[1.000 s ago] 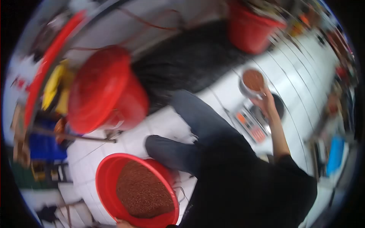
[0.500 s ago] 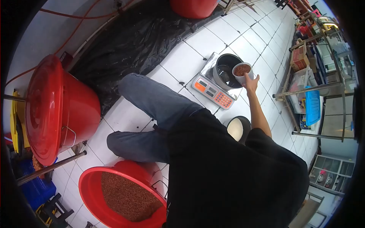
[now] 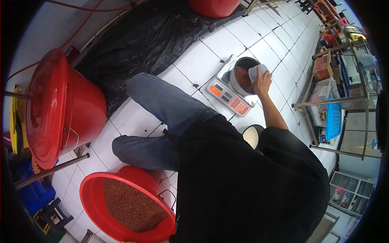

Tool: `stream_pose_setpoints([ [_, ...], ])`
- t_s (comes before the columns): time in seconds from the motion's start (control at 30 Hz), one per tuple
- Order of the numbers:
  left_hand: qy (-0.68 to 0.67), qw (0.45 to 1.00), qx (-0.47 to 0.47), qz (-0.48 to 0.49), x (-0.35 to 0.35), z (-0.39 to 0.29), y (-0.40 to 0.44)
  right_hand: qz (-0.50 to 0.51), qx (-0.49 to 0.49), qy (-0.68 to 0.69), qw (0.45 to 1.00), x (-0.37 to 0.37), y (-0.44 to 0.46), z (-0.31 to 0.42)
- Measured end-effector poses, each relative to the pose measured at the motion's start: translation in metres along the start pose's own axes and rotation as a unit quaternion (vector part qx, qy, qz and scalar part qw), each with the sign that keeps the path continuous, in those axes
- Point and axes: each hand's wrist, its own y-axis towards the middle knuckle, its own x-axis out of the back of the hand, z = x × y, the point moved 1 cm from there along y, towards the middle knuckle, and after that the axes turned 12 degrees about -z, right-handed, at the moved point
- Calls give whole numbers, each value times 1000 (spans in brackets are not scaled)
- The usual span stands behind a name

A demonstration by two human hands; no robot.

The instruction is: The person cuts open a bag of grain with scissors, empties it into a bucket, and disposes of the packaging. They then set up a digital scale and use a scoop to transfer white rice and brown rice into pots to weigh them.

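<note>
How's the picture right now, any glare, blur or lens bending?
Head view: fisheye distortion bows the metal rack, corners black; head view: light glints on creases in the black plastic sheet; head view: the right hand and digital scale look fairly sharp.

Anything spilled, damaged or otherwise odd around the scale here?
Only the floor: dark marks break up the white tile at several joints; chips or dirt, I can't tell. No spill shows around the scale. The cup is tilted, but the right hand holds it at the pot.
</note>
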Motion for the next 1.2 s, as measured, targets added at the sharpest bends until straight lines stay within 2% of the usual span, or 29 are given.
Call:
stream_pose_setpoints([
  [0.1, 3, 1000, 2, 2, 0, 5, -2, -41, -33, -35, 998, 21, 7, 3],
  [0.17, 1, 1000, 4, 5, 0, 10, -2, -88, -296, 64, 949, 49, 15, 6],
  [0.2, 2, 1000, 5, 7, 0, 12, -3, -81, -376, 121, 915, 52, 21, 3],
  [0.23, 1, 1000, 5, 8, -1, 14, -3, -81, -374, 122, 916, 53, 29, -1],
  [0.27, 1, 1000, 7, 13, -2, 18, -2, 22, -402, 355, 844, 51, 36, -3],
  [0.3, -1, 1000, 6, 14, -3, 21, -3, 126, -402, 563, 711, 80, 41, 21],
  [0.33, -5, 1000, 6, 16, -5, 25, -2, 158, -359, 669, 631, 106, 36, 56],
  [0.4, -17, 1000, 5, 24, -11, 38, 1, 284, -233, 735, 570, 145, 39, 136],
  [0.43, -23, 999, 3, 30, -16, 46, 4, 381, -140, 727, 553, 173, 39, 179],
  [0.47, -36, 999, 0, 35, -21, 57, 6, 429, -62, 756, 491, 196, 29, 237],
  [0.5, -59, 997, -14, 45, -30, 66, 7, 478, 41, 737, 475, 231, 11, 293],
  [0.53, -81, 995, -18, 51, -35, 76, 2, 550, 158, 710, 410, 261, -9, 345],
  [0.57, -102, 993, -17, 58, -36, 85, -3, 554, 297, 651, 425, 300, -39, 393],
  [0.6, -116, 991, -13, 64, -30, 87, -6, 541, 423, 608, 398, 335, -77, 434],
  [0.63, -125, 990, 2, 73, -19, 88, -10, 440, 557, 611, 350, 358, -126, 469],
  [0.67, -105, 989, 28, 99, -4, 81, -8, 411, 653, 528, 354, 382, -169, 492],
  [0.7, -94, 986, 49, 127, 6, 72, -6, 423, 674, 522, 307, 399, -216, 511],
  [0.73, 8, 980, 138, 146, 13, 62, -1, 345, 766, 446, 308, 407, -264, 527],
  [0.77, -27, 982, 150, 108, 26, 52, -3, 249, 840, 368, 310, 409, -307, 539],
  [0.8, -35, 980, 159, 111, 33, 48, -3, 247, 850, 366, 288, 394, -357, 556],
  [0.87, -35, 976, 177, 122, 52, 36, -2, -65, 844, 488, 215, 345, -442, 592],
  [0.9, -33, 974, 185, 124, 53, 34, -1, -63, 847, 488, 202, 331, -459, 596],
  [0.97, -23, 973, 192, 122, 50, 30, -3, -104, 813, 511, 259, 307, -478, 597],
  [1.0, -17, 975, 187, 123, 47, 32, -5, -84, 821, 483, 293, 303, -480, 589],
  [1.03, -8, 972, 192, 133, 51, 34, -10, -72, 826, 480, 286, 290, -480, 581],
  [1.13, -37, 971, 195, 132, 58, 26, -1, 104, 910, 323, 237, 279, -460, 582],
  [1.17, -35, 970, 197, 137, 57, 28, -3, 99, 909, 325, 241, 282, -456, 579],
  [1.2, -31, 970, 197, 141, 56, 29, -2, 130, 934, 252, 217, 286, -453, 576],
])
